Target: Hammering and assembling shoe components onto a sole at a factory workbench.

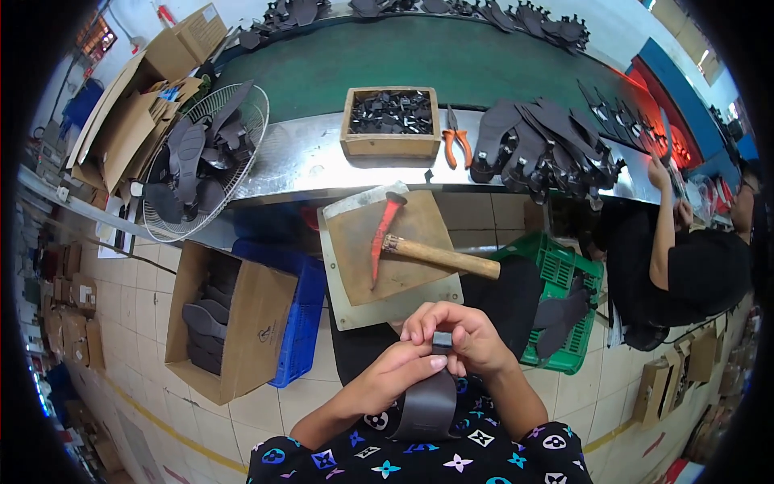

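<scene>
A dark strap (427, 410) curves near a black piece (442, 342).

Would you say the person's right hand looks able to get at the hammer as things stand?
Probably yes: the hammer lies ahead of the right hand, its wooden handle uncovered and the way clear, though that hand is busy at a small dark piece.

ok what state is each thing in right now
left hand: closed on the dark strap
right hand: closed on the black piece
hammer: lying on brown pad
pliers: lying, handles apart
wooden box: open, filled with small pieces
wire basket: open, holding dark soles
cardboard box: open, more soles inside
green crate: open
</scene>
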`<state>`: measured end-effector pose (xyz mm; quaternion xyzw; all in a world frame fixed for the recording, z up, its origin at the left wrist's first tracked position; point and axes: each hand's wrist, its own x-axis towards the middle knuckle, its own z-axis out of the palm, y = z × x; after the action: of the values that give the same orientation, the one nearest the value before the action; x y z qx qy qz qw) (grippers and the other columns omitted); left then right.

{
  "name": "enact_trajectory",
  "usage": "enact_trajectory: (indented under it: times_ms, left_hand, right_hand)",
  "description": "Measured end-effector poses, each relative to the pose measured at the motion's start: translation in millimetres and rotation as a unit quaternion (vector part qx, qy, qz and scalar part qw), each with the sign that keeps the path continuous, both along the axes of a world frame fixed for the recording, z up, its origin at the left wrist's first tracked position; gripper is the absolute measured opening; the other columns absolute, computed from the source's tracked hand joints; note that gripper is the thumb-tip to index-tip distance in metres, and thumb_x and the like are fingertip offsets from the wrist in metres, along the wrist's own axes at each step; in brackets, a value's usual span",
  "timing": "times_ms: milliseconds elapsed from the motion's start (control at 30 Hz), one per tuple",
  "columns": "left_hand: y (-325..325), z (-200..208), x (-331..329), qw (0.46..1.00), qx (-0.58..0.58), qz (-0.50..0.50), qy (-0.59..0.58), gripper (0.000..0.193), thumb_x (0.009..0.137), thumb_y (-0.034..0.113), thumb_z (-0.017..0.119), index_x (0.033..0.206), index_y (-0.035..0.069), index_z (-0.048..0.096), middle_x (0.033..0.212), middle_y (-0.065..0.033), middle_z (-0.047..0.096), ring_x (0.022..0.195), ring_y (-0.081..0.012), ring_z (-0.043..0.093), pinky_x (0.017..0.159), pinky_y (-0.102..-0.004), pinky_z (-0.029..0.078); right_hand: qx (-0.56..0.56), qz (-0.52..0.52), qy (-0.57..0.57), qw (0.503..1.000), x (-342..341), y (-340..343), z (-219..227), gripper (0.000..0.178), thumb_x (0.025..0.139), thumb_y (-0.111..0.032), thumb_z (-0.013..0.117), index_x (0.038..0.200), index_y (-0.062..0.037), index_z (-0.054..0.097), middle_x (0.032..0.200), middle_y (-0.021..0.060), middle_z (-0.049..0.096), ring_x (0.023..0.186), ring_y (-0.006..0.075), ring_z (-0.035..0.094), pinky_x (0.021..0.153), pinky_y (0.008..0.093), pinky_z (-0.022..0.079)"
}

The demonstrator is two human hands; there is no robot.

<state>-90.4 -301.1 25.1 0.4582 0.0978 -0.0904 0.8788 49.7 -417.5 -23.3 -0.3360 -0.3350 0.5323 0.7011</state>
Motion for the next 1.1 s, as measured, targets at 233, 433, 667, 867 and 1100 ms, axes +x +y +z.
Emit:
enact_trajectory:
  times_ms: [233,433,667,867,1100]
  left_hand:
    - [-2,15,-6,0.997,-0.048,-0.062,0.020,0.033,0.106,0.026,0.046,0.107,-0.002,0.062,0.109,-0.0097,0.064,0.105,-0.0162,0.059,0.097,-0.0307,0.045]
    - [-6,29,-6,0.991,-0.075,-0.043,0.099,0.031,0.102,0.025,0.047,0.102,-0.002,0.063,0.108,-0.0148,0.067,0.100,-0.0188,0.063,0.091,-0.0296,0.049]
    - [18,14,-5,0.983,0.155,0.097,-0.032,0.031,0.106,0.028,0.046,0.111,0.001,0.060,0.105,-0.0069,0.063,0.104,-0.0144,0.056,0.096,-0.0305,0.042]
    - [158,39,-3,0.599,0.493,0.630,-0.017,0.044,0.106,0.042,0.048,0.106,0.003,0.067,0.105,-0.0080,0.065,0.101,-0.0177,0.058,0.096,-0.0337,0.043]
    - [266,15,-61,0.317,0.664,0.669,0.105,0.069,0.098,0.033,0.064,0.148,-0.006,0.037,0.151,-0.0261,0.041,0.140,-0.0381,0.041,0.117,-0.0416,0.031]
  right_hand:
    - [0.005,0.029,0.006,1.000,-1,-11,11,0.057,0.095,-0.055,0.061,0.106,0.0008,0.064,0.108,0.0143,0.061,0.095,0.0194,0.063,0.073,0.0254,0.054]
    - [-0.005,0.005,0.028,1.000,-2,-13,19,0.050,0.090,-0.050,0.070,0.096,-0.0009,0.066,0.095,0.0106,0.066,0.099,0.0292,0.061,0.087,0.0435,0.049]
    - [-0.105,-0.110,-0.083,0.985,3,-14,30,0.040,0.094,-0.018,0.069,0.129,0.0018,0.062,0.125,0.0162,0.064,0.109,0.0227,0.062,0.096,0.0365,0.048]
    - [-0.154,-0.288,-0.196,0.925,34,-30,14,0.030,0.102,-0.014,0.057,0.124,0.0044,0.062,0.113,0.0125,0.070,0.097,0.0167,0.067,0.089,0.0291,0.052]
    - [-0.167,-0.560,-0.443,0.679,152,-5,6,0.029,0.096,-0.019,0.065,0.117,0.0016,0.064,0.091,0.0138,0.071,0.074,0.0199,0.069,0.069,0.0310,0.054]
